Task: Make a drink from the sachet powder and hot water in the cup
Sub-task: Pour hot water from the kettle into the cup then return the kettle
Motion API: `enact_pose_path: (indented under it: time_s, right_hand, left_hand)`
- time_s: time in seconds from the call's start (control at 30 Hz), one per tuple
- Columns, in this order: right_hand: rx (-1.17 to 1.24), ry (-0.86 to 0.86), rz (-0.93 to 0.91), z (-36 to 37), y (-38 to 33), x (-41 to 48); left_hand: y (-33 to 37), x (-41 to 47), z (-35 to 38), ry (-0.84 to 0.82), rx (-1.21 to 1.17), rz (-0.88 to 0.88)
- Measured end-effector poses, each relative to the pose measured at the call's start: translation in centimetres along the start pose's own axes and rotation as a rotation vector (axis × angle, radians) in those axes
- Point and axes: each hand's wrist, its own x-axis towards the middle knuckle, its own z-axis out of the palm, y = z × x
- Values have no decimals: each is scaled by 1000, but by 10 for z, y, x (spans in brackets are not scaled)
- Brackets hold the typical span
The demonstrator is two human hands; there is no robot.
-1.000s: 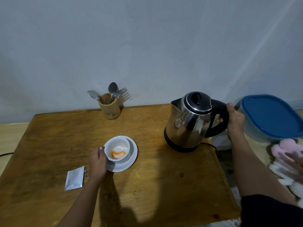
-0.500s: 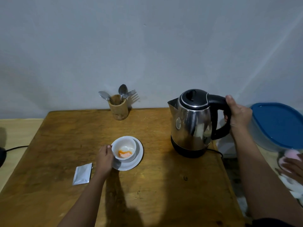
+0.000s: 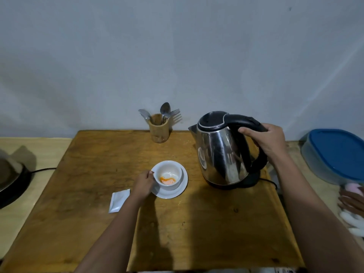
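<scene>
Head view: right grip (image 3: 268, 141) encloses kettle (image 3: 220, 154) handle beside cup (image 3: 168, 175).

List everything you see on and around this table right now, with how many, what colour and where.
Cup: one, white, on the saucer, orange powder inside.
Saucer: one, white, table centre.
Sachet: one, silver-white, flat, left of the cup.
Kettle: one, steel with black handle, tilted on its base, right of the cup.
Utensil holder: one, wooden, back edge; holds spoons and a fork.
Table: one, brown wood.
Container: one, blue lid, far right.
Left hand: holds the cup's side.
Right hand: grips the kettle handle.
</scene>
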Motion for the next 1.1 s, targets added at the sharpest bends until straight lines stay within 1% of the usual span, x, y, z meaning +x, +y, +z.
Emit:
enact_pose_path:
  time_s: [0.13,0.33,0.57,0.73,0.87,1.1]
  right_hand:
    - [-16,-68,-24,11,-6,-21]
    - [-109,-132,-71,23,-9,-47]
    - [-148,-204,-125,30,-17,-55]
    - [-257,-245,-97,34,-24,-57]
    - [-284,-271,-76,35,-27,-57]
    - [-363,-302,-92,40,-30,-54]
  left_hand:
    - [-4,2,-6,-49,36,36]
    - [-6,2,-7,-44,42,100]
    - [-8,-1,-9,-50,32,92]
    - [-7,-3,-10,-55,59,73]
    - [-7,-5,-10,-51,44,74]
    - [-9,-6,-9,-45,51,76]
